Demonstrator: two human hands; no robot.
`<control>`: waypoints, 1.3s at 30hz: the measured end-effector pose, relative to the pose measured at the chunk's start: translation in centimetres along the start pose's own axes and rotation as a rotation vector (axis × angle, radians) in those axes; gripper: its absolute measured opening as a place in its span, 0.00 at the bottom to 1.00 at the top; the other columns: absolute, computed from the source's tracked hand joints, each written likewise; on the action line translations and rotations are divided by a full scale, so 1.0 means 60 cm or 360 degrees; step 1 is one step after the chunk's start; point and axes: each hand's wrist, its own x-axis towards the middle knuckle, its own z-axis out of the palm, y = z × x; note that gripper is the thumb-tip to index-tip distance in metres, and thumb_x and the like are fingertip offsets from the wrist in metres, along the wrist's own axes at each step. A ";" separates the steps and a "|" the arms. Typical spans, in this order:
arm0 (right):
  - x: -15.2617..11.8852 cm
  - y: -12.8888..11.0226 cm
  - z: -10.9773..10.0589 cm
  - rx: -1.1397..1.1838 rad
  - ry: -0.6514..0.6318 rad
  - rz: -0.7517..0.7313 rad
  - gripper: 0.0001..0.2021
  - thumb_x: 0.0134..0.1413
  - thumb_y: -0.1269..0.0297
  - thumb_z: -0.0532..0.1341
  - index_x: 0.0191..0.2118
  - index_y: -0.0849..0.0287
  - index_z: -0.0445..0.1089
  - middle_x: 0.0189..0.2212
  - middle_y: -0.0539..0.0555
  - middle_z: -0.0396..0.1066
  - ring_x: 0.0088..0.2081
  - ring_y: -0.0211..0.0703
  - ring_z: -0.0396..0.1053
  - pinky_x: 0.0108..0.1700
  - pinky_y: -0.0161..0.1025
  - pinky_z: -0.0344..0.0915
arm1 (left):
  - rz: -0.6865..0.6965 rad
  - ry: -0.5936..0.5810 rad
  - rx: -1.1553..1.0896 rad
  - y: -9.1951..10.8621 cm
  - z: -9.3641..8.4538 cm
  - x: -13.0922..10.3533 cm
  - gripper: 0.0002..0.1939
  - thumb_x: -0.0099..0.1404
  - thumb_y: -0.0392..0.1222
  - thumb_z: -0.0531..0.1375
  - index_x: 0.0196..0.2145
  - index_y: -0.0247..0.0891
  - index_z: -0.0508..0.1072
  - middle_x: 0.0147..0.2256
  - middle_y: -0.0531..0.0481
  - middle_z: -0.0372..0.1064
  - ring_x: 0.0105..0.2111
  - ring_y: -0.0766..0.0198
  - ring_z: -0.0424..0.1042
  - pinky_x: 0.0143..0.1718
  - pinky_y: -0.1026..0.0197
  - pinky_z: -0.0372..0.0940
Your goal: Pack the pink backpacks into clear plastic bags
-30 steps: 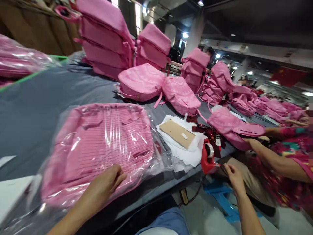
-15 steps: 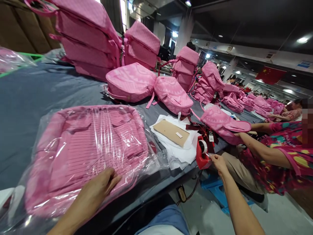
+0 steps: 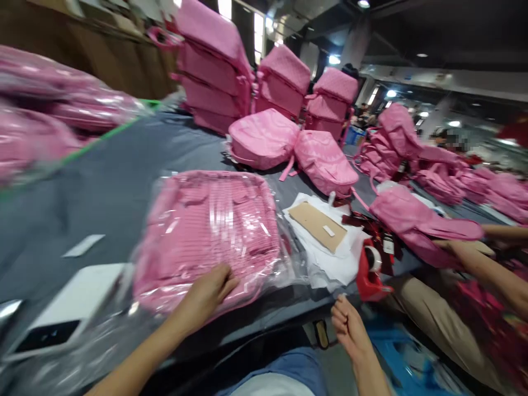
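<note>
A pink backpack (image 3: 231, 220) lies flat on the dark-covered table inside a clear plastic bag (image 3: 295, 269), whose loose edges spread to both sides. My left hand (image 3: 206, 294) rests on the near part of this package, its fingers curled together against the plastic. Just off the table's front edge is my right hand (image 3: 348, 324), closed in a pinch. A small pale bit of tape (image 3: 342, 297) shows at its fingertips, though blur hides its length. To the right of that hand stands a red tape dispenser (image 3: 367, 280) with a white roll, apart from the fingers.
White paper sheets (image 3: 325, 269) hold a brown cardboard piece (image 3: 313, 224). A white device with a dark display (image 3: 82, 300) stands at left, before wrapped pink bags (image 3: 37, 126). Stacked pink backpacks (image 3: 214, 77) line the back. At right, a co-worker's arm (image 3: 482, 264) reaches into another backpack (image 3: 412, 214).
My right hand has left the tape dispenser and moved left, closed. My left hand stays on the wrapped backpack. The view has swung left, bringing the white device and wrapped bags into sight.
</note>
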 end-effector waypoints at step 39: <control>0.105 -0.125 0.261 -0.2211 -0.1830 -0.2615 0.26 0.71 0.59 0.54 0.70 0.58 0.56 0.67 0.61 0.58 0.66 0.50 0.59 0.63 0.52 0.60 | 0.0007 0.0017 0.0146 0.020 0.010 0.009 0.07 0.72 0.37 0.56 0.35 0.37 0.61 0.38 0.46 0.66 0.41 0.57 0.67 0.42 0.57 0.57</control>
